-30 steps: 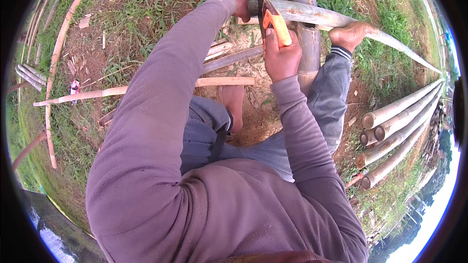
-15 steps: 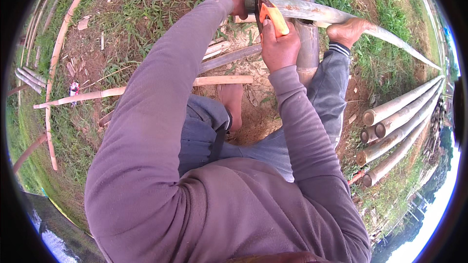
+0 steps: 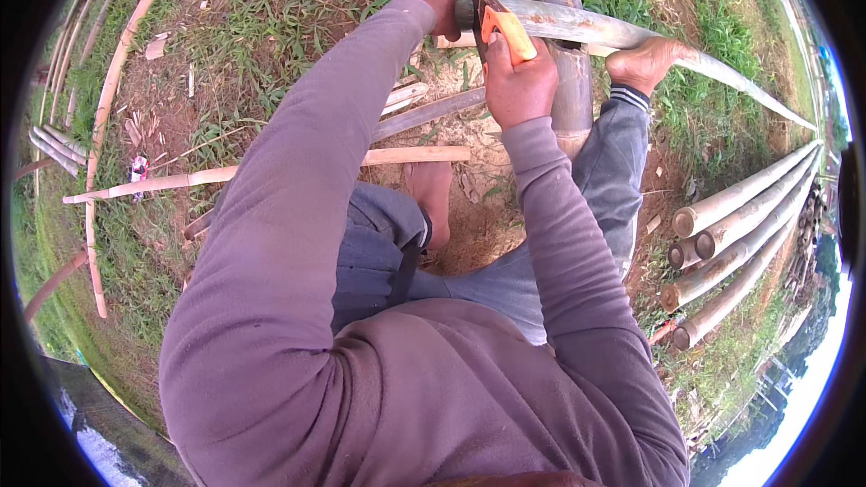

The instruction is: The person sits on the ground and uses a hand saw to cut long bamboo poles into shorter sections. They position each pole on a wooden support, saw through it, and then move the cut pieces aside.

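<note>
My right hand (image 3: pixel 523 86) is closed round the orange handle of a handsaw (image 3: pixel 507 29). The saw's dark blade lies across a bamboo pole (image 3: pixel 577 23) close to its left end. Around that end, left of the blade, my left hand (image 3: pixel 433 7) is wrapped; some of its fingers are hidden. The pole rests crosswise on a thicker bamboo log (image 3: pixel 570 95). My bare right foot (image 3: pixel 642 63) presses on the pole to the right of the log.
Several cut bamboo poles (image 3: pixel 713 281) lie side by side at the right. A split bamboo strip (image 3: pixel 180 179) stretches across the ground at the left, touching a long curved pole (image 3: pixel 106 117). Wood scraps, grass and a small red packet (image 3: pixel 138 169) are on the ground.
The saw and my right hand have shifted very slightly, with the blade still at the same end of the pole. My left hand keeps its hold.
</note>
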Available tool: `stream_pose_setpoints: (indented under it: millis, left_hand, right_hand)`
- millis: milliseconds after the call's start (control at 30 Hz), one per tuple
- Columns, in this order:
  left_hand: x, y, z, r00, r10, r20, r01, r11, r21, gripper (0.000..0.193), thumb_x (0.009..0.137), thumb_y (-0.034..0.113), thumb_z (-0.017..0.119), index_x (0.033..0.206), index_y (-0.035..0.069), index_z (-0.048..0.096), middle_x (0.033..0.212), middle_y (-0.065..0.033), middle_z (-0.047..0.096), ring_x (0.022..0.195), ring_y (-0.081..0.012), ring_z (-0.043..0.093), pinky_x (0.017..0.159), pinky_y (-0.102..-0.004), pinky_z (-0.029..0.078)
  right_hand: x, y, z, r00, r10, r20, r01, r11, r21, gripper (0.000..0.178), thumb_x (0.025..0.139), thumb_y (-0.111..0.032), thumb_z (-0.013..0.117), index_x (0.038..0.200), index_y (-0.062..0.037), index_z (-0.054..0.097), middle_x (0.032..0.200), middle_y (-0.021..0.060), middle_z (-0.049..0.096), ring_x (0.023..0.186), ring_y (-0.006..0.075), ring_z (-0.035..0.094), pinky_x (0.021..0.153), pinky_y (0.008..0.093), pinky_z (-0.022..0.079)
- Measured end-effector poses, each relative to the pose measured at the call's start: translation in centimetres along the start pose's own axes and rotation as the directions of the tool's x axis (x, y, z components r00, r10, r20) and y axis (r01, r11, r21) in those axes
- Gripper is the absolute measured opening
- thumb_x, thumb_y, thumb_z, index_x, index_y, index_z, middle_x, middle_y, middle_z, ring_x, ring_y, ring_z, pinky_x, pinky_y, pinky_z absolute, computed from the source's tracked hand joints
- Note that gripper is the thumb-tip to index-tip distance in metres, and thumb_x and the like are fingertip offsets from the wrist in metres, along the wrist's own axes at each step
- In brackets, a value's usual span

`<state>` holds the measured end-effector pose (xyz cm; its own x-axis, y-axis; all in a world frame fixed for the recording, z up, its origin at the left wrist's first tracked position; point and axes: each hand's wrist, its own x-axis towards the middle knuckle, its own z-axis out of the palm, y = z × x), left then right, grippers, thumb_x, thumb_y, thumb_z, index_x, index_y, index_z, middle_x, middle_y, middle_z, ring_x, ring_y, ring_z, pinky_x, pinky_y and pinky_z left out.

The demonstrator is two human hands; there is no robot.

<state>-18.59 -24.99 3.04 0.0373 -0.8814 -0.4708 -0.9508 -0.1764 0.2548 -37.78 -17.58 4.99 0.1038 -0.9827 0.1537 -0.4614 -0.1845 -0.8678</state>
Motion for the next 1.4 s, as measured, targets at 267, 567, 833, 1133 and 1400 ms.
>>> stream_pose_setpoints:
  millis: [267,567,833,1133,1400]
  left_hand:
    - [-1.5,-0.8,-0.5,1.000,-0.028,0.009,0.028,0.999,0.019,0.048,0.071,0.034,0.086,0.115,0.014,0.081,0.112,-0.0077,0.081,0.104,-0.0280,0.078,0.094,-0.0438,0.060]
    - [0.0,-0.5,0.8,0.998,-0.019,-0.057,0.020,0.999,0.025,0.057,0.071,0.036,0.088,0.124,0.017,0.076,0.121,-0.0087,0.079,0.115,-0.0279,0.075,0.101,-0.0481,0.058]
    - [-0.9,-0.6,0.6,1.000,-0.016,-0.018,0.016,1.000,0.002,0.050,0.071,0.034,0.086,0.115,0.012,0.078,0.114,-0.0104,0.080,0.106,-0.0312,0.077,0.096,-0.0459,0.060]
    - [-0.9,-1.6,0.8,1.000,-0.005,0.010,0.005,1.000,-0.021,0.062,0.071,0.037,0.087,0.126,0.013,0.073,0.122,-0.0118,0.078,0.116,-0.0316,0.074,0.103,-0.0470,0.057]
    - [-1.0,-0.9,0.3,0.999,-0.009,-0.033,0.009,1.000,-0.014,0.065,0.070,0.036,0.086,0.128,0.010,0.070,0.119,-0.0157,0.078,0.109,-0.0343,0.076,0.098,-0.0471,0.059]
  right_hand:
    - [-16.0,-1.6,-10.6,0.994,0.006,0.106,-0.007,1.000,0.009,0.021,0.104,-0.010,0.071,0.117,0.0052,0.064,0.091,0.0057,0.069,0.080,0.0092,0.067,0.066,0.0255,0.054]
    - [1.4,-0.6,1.2,1.000,0.004,0.017,-0.003,0.998,-0.070,0.023,0.101,-0.018,0.074,0.102,0.0044,0.068,0.070,0.0053,0.067,0.062,0.0127,0.061,0.061,0.0317,0.051]
    - [-18.1,-1.5,-12.3,0.995,0.035,0.091,-0.038,0.999,0.031,0.015,0.104,-0.006,0.069,0.113,0.0050,0.064,0.092,0.0047,0.069,0.076,0.0078,0.065,0.067,0.0250,0.053]
    - [-1.9,-1.5,-0.2,0.999,0.014,0.048,-0.008,0.992,-0.129,0.033,0.096,-0.026,0.077,0.104,0.0048,0.067,0.082,0.0246,0.072,0.078,0.0436,0.073,0.076,0.0477,0.057]
    - [-17.5,1.6,-9.6,0.995,-0.095,0.036,0.094,0.995,0.030,0.021,0.096,-0.007,0.077,0.111,0.0016,0.066,0.087,0.0130,0.073,0.075,0.0221,0.076,0.069,0.0339,0.058]
